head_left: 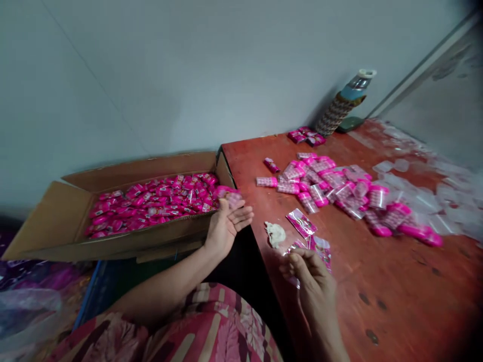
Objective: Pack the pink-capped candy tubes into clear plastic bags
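Note:
My left hand is palm up at the right end of the cardboard box, its fingers spread. A blurred pink packet is just beyond its thumb and fingertips; whether they touch is unclear. My right hand is closed over the near edge of the red table, pinching a clear and pink plastic wrapper. Close to it lie flat pink printed wrappers and a whitish crumpled lump. The box holds many shiny pink packets.
Pink-capped clear containers are heaped on the red table. Empty clear containers lie to their right. By the wall stand a bottle in a woven sleeve and a few pink packets. The box's wall borders a dark gap.

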A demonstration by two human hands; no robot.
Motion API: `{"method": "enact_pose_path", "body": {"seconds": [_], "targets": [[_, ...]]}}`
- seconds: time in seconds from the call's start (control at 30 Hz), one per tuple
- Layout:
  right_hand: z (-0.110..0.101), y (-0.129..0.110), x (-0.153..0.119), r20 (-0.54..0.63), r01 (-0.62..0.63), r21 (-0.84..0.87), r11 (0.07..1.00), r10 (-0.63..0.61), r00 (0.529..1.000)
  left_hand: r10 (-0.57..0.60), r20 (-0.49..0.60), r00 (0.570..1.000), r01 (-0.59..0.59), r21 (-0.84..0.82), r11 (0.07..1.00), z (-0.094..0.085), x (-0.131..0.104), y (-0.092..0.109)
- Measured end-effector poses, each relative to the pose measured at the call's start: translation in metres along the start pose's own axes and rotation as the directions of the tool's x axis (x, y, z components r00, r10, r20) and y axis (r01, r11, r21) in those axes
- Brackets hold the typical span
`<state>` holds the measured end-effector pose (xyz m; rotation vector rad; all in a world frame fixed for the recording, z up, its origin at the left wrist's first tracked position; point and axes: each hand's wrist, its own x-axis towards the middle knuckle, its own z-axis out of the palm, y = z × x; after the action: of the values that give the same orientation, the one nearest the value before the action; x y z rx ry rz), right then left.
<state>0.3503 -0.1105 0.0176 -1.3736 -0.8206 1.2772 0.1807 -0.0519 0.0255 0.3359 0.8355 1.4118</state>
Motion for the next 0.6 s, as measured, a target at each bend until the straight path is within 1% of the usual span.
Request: {"method": "enact_pose_path", "body": {"seconds": [0.03, 0.07, 0.1, 0.13, 0.17, 0.2, 0.23, 0.27, 0.3, 0.33, 0.37, 0.4, 0.43, 0.5, 0.53, 0.6], "targets": [[-0.004, 0.000, 0.000, -0.011, -0.001, -0.023, 1.000, 0.000, 1.000, 0.019, -0.002, 1.000, -0.019, 0.052, 0.998, -0.003, 0.002, 0.002], [-0.009, 0.001, -0.001, -0.023, 0.002, -0.040, 0.999, -0.003, 1.000, 0.036, 0.017, 0.999, -0.038, 0.145, 0.989, -0.005, 0.003, 0.001], [-0.014, 0.001, -0.001, -0.038, 0.006, -0.052, 0.999, -0.008, 0.999, 0.061, 0.062, 0.996, -0.075, 0.274, 0.959, -0.006, 0.003, -0.001], [-0.019, 0.002, -0.001, -0.056, 0.015, -0.059, 0.998, -0.018, 0.998, 0.091, 0.137, 0.986, -0.141, 0.422, 0.896, -0.006, 0.001, -0.006], [-0.024, 0.002, -0.002, -0.076, 0.030, -0.064, 0.998, -0.034, 0.997, 0.122, 0.246, 0.962, -0.243, 0.558, 0.793, -0.005, -0.002, -0.012], [-0.030, 0.001, -0.003, -0.104, 0.051, -0.070, 0.996, -0.058, 0.993, 0.141, 0.382, 0.913, -0.374, 0.651, 0.660, -0.004, -0.005, -0.019], [-0.036, 0.001, -0.004, -0.134, 0.071, -0.080, 0.994, -0.081, 0.988, 0.138, 0.526, 0.839, -0.515, 0.686, 0.514, -0.002, -0.008, -0.027], [-0.042, 0.000, -0.005, -0.163, 0.088, -0.093, 0.992, -0.102, 0.981, 0.113, 0.657, 0.745, -0.644, 0.666, 0.377, 0.001, -0.012, -0.035], [-0.048, -0.001, -0.006, -0.191, 0.102, -0.106, 0.989, -0.121, 0.974, 0.074, 0.758, 0.648, -0.747, 0.613, 0.257, 0.003, -0.015, -0.042], [-0.053, -0.002, -0.007, -0.215, 0.111, -0.117, 0.987, -0.134, 0.967, 0.027, 0.825, 0.564, -0.818, 0.554, 0.154, 0.006, -0.018, -0.050], [-0.057, -0.003, -0.009, -0.236, 0.116, -0.125, 0.985, -0.143, 0.961, -0.016, 0.862, 0.506, -0.860, 0.506, 0.060, 0.008, -0.020, -0.058], [-0.061, -0.003, -0.010, -0.256, 0.120, -0.133, 0.984, -0.151, 0.955, -0.050, 0.878, 0.476, -0.879, 0.476, -0.023, 0.010, -0.021, -0.065], [-0.063, -0.004, -0.012, -0.271, 0.119, -0.141, 0.983, -0.154, 0.950, -0.071, 0.881, 0.467, -0.883, 0.460, -0.095, 0.012, -0.022, -0.071], [-0.066, -0.004, -0.015, -0.289, 0.106, -0.155, 0.982, -0.148, 0.946, -0.082, 0.877, 0.474, -0.871, 0.453, -0.193, 0.014, -0.022, -0.080], [-0.066, -0.003, -0.016, -0.287, 0.095, -0.158, 0.983, -0.138, 0.948, -0.077, 0.875, 0.479, -0.864, 0.453, -0.220, 0.014, -0.022, -0.084], [-0.066, -0.003, -0.017, -0.267, 0.081, -0.156, 0.984, -0.121, 0.956, -0.064, 0.876, 0.479, -0.858, 0.451, -0.246, 0.014, -0.021, -0.087]]}}
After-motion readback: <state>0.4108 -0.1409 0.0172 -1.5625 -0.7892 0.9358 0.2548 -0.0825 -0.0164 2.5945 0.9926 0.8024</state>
